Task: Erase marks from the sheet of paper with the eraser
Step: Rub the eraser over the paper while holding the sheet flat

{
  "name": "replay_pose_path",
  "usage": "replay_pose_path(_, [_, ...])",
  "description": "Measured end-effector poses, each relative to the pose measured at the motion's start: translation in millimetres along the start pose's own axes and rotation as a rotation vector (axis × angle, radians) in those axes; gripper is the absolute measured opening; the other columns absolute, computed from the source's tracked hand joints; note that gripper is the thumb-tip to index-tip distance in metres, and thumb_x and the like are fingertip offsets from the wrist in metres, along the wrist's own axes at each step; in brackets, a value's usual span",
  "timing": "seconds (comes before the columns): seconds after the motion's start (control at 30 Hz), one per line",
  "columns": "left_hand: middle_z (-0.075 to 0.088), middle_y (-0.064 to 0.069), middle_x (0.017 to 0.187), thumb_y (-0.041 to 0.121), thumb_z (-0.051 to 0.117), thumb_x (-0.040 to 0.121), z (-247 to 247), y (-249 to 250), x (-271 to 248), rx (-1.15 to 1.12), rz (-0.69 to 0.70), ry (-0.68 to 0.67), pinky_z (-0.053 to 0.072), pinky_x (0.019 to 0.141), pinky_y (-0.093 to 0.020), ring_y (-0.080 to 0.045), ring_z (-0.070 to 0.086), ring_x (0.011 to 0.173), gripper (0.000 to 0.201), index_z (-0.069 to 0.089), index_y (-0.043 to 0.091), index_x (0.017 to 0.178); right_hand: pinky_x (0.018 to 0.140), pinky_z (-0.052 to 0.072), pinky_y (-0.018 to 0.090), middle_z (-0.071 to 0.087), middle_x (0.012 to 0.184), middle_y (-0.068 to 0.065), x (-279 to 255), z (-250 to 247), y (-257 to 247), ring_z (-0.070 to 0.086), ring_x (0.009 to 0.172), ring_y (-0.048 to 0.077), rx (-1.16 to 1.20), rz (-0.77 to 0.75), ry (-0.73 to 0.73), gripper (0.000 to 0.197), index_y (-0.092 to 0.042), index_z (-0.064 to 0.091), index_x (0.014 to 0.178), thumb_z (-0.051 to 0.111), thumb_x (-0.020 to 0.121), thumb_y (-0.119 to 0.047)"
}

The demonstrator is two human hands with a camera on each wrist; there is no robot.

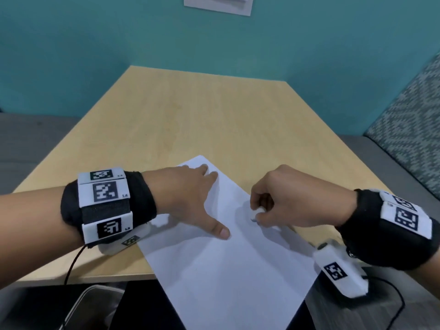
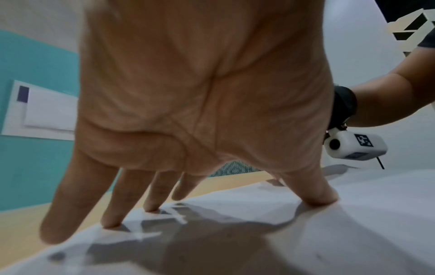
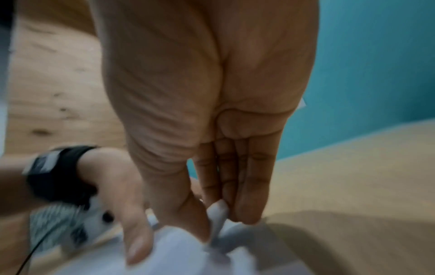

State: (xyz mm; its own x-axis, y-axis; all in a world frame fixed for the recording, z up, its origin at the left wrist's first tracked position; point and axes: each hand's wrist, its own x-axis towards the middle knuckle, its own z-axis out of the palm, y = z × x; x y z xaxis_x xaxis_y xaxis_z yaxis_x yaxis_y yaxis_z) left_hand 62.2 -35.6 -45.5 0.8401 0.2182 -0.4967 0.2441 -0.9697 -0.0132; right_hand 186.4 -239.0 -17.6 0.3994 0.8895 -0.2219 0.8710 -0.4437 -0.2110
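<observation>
Now left hand (image 1: 190,198) flat on paper (image 1: 226,270); right hand (image 1: 297,201) pinches eraser (image 1: 258,210) (white).

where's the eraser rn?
Pinched in the right hand: the eraser shows white at the fingertips in the head view, tip on the paper near its right edge, right of the left hand's thumb.

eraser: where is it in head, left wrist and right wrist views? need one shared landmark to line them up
Head: eraser, white, pinched in the right hand, right of centre, on the sheet of paper.
Left wrist: not in view; the left hand's palm blocks it.
Right wrist: eraser between thumb and fingers, bottom centre.
Shared landmark: the sheet of paper.
</observation>
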Motion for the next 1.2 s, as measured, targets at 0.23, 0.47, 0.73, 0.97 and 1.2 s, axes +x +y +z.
replay_pose_path(0.23, [-0.019,0.004,0.179,0.108,0.057,0.054,-4.7,5.1,1.8,-0.002,-0.031,-0.065,0.034,0.125,-0.051,-0.037,0.017,0.163,0.154,-0.02,0.039,0.167,0.069,0.062,0.041,0.07,0.074,-0.009,33.9,6.3,-13.0,0.068,0.071,0.015,0.009,0.02,0.13,0.008,-0.023,0.073,0.091,0.07,0.084,-0.026])
replay_pose_path(0.47, [-0.021,0.001,0.178,0.106,0.06,0.057,-10.1,11.5,1.1,0.009,-0.059,-0.091,0.038,0.122,-0.049,-0.037,0.025,0.161,0.154,-0.022,0.037,0.167,0.067,0.061,0.043,0.065,0.079,-0.006,32.8,12.2,-19.8,0.065,0.073,0.022,-0.123,-0.031,0.065,0.006,-0.024,0.07,0.087,0.066,0.084,-0.027])
replay_pose_path(0.73, [-0.018,-0.003,0.179,0.106,0.061,0.053,-11.7,12.0,2.6,-0.007,-0.064,-0.098,0.046,0.112,-0.044,-0.032,0.042,0.153,0.157,-0.02,0.036,0.168,0.06,0.059,0.044,0.064,0.074,0.005,31.4,20.2,-40.4,0.064,0.067,0.029,-0.284,-0.085,0.041,0.012,-0.012,0.066,0.079,0.06,0.086,-0.021])
replay_pose_path(0.97, [-0.017,0.004,0.179,0.108,0.063,0.049,-10.7,5.8,5.2,0.019,-0.027,-0.109,0.041,0.119,-0.051,-0.035,0.027,0.161,0.16,-0.021,0.04,0.167,0.068,0.061,0.046,0.065,0.08,-0.003,29.9,12.6,-19.0,0.065,0.074,0.024,-0.175,-0.041,0.08,0.011,-0.022,0.07,0.087,0.06,0.087,-0.025])
replay_pose_path(1.2, [-0.028,0.023,0.173,0.09,0.079,0.062,-29.8,-5.0,11.0,0.053,0.125,-0.153,0.013,0.131,-0.061,-0.025,-0.022,0.163,0.148,-0.023,0.054,0.162,0.071,0.053,0.027,0.071,0.081,-0.011,2.1,4.7,-7.0,0.064,0.078,0.01,-0.044,-0.118,0.089,0.014,-0.026,0.076,0.097,0.072,0.085,-0.03])
